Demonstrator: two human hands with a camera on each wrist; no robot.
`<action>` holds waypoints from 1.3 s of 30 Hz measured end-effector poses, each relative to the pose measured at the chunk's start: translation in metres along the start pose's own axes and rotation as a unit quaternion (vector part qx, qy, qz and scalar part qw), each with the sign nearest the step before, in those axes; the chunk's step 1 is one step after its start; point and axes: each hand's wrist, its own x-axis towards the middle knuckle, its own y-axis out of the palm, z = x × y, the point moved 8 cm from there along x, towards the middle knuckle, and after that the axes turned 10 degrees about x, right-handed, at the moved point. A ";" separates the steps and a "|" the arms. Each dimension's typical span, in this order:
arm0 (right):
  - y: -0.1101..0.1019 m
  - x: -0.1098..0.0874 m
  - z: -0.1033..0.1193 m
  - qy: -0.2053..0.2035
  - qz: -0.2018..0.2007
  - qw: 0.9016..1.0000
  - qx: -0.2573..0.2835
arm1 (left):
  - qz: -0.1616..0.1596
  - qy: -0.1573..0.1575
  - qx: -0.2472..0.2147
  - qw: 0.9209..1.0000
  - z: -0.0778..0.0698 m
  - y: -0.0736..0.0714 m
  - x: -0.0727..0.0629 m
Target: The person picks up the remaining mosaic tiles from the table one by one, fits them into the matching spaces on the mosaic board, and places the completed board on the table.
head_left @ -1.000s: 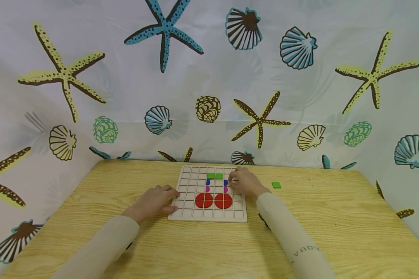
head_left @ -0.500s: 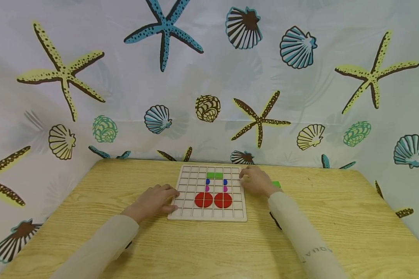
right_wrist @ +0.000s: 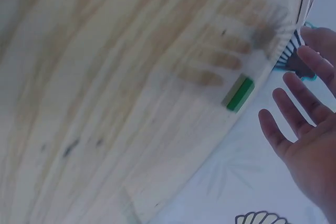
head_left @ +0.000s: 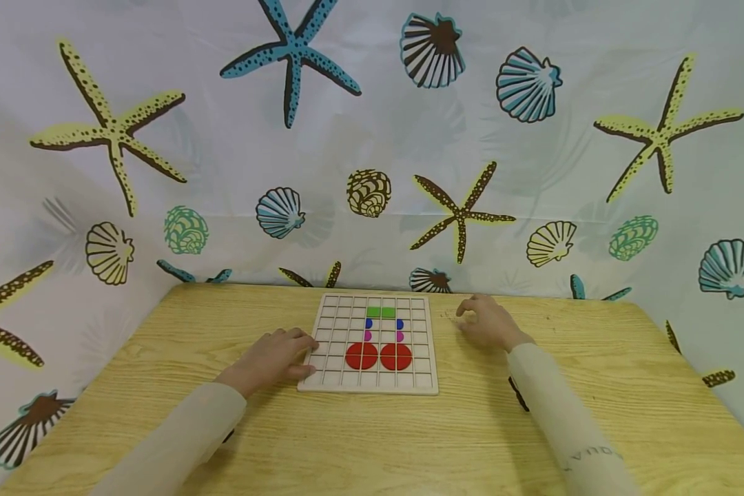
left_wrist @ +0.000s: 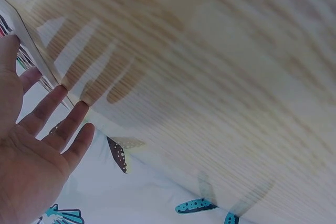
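Note:
A pale square grid board (head_left: 331, 379) lies on the wooden table. On it sit two green square tiles (head_left: 374, 313), two blue half-round pieces (head_left: 368, 324), two magenta half-round pieces (head_left: 368, 336) and two red discs (head_left: 362, 356) crossed by the grid lines. My left hand (head_left: 269, 359) rests at the board's left edge, thumb and fingers spread and holding nothing. To the right of the board, my right hand (head_left: 488, 322) hovers over the table, its fingers loosely bent. A loose green tile (right_wrist: 240, 94) lies on the table near that hand in the right wrist view; the hand hides it in the head view.
The wooden table (head_left: 595, 386) reaches back to a white curtain (head_left: 372, 145) printed with starfish and shells, which closes off the back and both sides.
My right hand has moved off the board's right part to the right, over the place where the loose green tile was seen. The left hand and the pieces on the board stayed put.

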 end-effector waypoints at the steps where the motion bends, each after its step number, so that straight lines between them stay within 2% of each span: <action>1: -0.002 -0.001 -0.003 0.000 0.000 1.000 0.000 | 0.000 -0.001 -0.001 1.000 0.001 0.001 0.000; 11: -0.013 -0.016 -0.033 0.011 0.001 1.000 0.014 | 0.006 -0.006 -0.010 1.000 0.002 0.001 0.000; 17: -0.015 -0.021 -0.042 0.031 0.016 0.999 0.015 | 0.008 -0.010 -0.008 1.000 0.003 0.005 0.001; 23: -0.015 -0.023 -0.051 0.041 0.020 0.999 0.014 | -0.002 -0.001 -0.003 1.000 0.001 0.003 0.000; 39: -0.015 -0.025 -0.050 0.043 0.018 0.999 0.014 | -0.008 0.000 -0.013 1.000 0.000 0.000 -0.001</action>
